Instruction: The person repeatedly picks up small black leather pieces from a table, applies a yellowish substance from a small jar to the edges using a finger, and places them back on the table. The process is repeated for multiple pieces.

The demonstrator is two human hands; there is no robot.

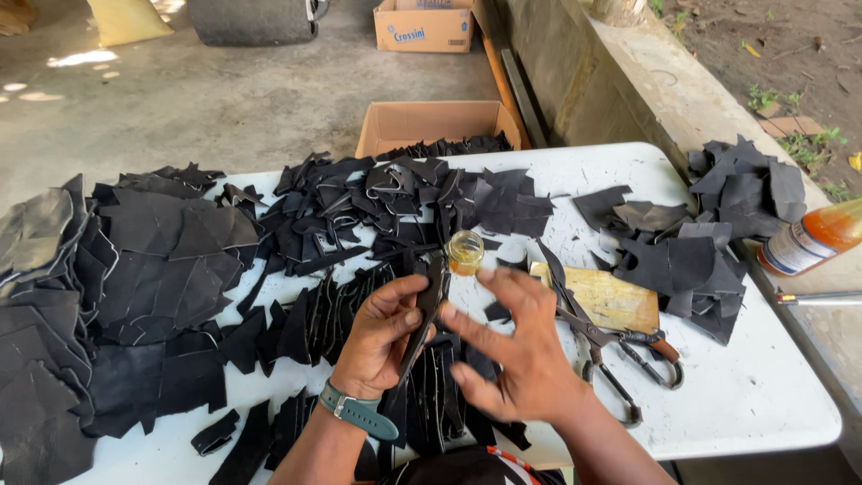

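Strip [420, 328] of black leather, pinched upright by the left hand [382, 337], looks light and floppy (best gripped mid-length). Right hand [512, 350] hovers beside it, fingers spread, holding nothing.

A white folding table [763, 404] stands on a grey concrete floor [180, 108] dappled with sunlight at eleven o'clock, a low concrete wall [628, 81] at one o'clock.

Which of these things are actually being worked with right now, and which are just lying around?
In hand:
left hand pinching a black strip
right hand open beside it
small glue jar just beyond

Lying about:
scissors
wooden block
black leather scraps
orange bottle
cardboard box
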